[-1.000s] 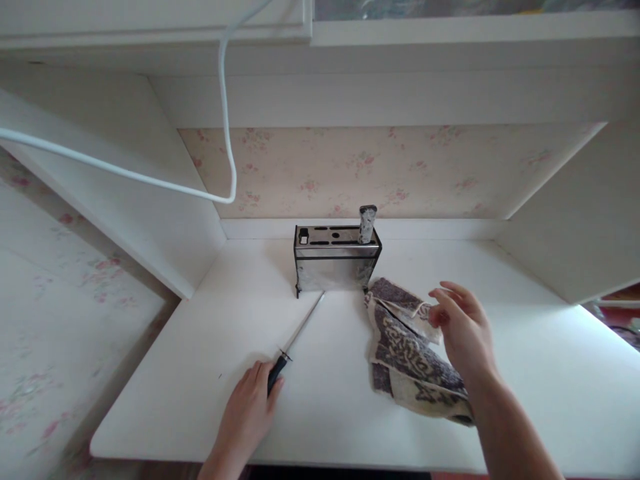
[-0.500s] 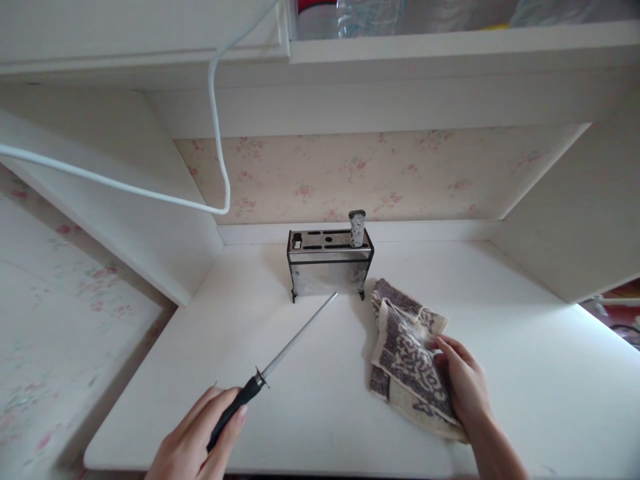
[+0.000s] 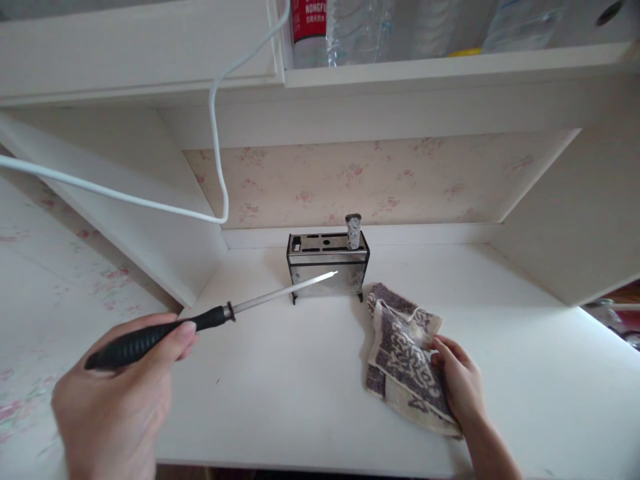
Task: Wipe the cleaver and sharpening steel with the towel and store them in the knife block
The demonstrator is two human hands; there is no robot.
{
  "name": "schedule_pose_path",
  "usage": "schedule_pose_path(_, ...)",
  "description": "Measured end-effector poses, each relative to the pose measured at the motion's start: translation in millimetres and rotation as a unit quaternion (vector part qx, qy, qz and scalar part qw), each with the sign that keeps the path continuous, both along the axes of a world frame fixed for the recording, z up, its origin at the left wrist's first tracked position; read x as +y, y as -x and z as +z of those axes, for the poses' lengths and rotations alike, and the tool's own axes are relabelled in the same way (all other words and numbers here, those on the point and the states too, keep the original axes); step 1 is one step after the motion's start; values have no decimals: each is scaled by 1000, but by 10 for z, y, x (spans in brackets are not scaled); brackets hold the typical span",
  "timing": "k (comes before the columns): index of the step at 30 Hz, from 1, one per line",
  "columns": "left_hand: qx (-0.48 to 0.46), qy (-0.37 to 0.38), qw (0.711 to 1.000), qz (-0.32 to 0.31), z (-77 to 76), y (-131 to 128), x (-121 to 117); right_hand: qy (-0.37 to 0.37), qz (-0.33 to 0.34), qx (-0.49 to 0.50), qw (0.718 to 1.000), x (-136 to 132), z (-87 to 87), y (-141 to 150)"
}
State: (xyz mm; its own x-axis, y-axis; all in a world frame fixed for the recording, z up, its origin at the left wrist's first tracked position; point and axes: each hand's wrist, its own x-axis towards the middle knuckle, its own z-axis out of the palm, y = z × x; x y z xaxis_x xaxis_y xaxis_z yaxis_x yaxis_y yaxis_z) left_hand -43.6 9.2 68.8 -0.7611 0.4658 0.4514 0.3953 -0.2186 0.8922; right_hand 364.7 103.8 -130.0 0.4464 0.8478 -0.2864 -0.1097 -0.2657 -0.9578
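Note:
My left hand (image 3: 115, 400) grips the black handle of a sharpening steel (image 3: 280, 291) and holds it in the air, its metal rod pointing right toward a metal knife block (image 3: 327, 275). The block stands at the back of the white desk (image 3: 300, 400) with one grey-handled knife (image 3: 353, 231) in its right slot. My right hand (image 3: 457, 383) lies on a brown and cream patterned cloth (image 3: 400, 353) that is crumpled on the desk, fingers curled at its edge.
A white cable (image 3: 150, 203) hangs in a loop from the upper shelf across the left side. Bottles (image 3: 350, 30) stand on the shelf above. Floral wallpaper (image 3: 375, 180) backs the alcove, and white side panels close it in left and right.
My left hand has lifted the sharpening steel off the desk and swung it up and to the left. My right hand came down onto the cloth and stayed there.

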Motion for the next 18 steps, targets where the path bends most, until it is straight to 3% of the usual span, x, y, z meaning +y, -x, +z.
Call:
schedule_pose_path(2, -83, -60, 995, -17, 130, -122, 156, 4, 6, -4, 1000, -3, -19, -13)
schedule_pose_path(5, -112, -109, 986, -52, 283, -289, 381, 14, 17, -23, 999, -15, -29, -26)
schedule_pose_path(13, -27, -191, 981, -23, 564, -501, 842, 24, 37, -60, 997, -57, 13, -20)
schedule_pose_path(18, -5, -164, 986, -1, 603, -561, 954, 26, 45, -67, 996, -62, 27, -20)
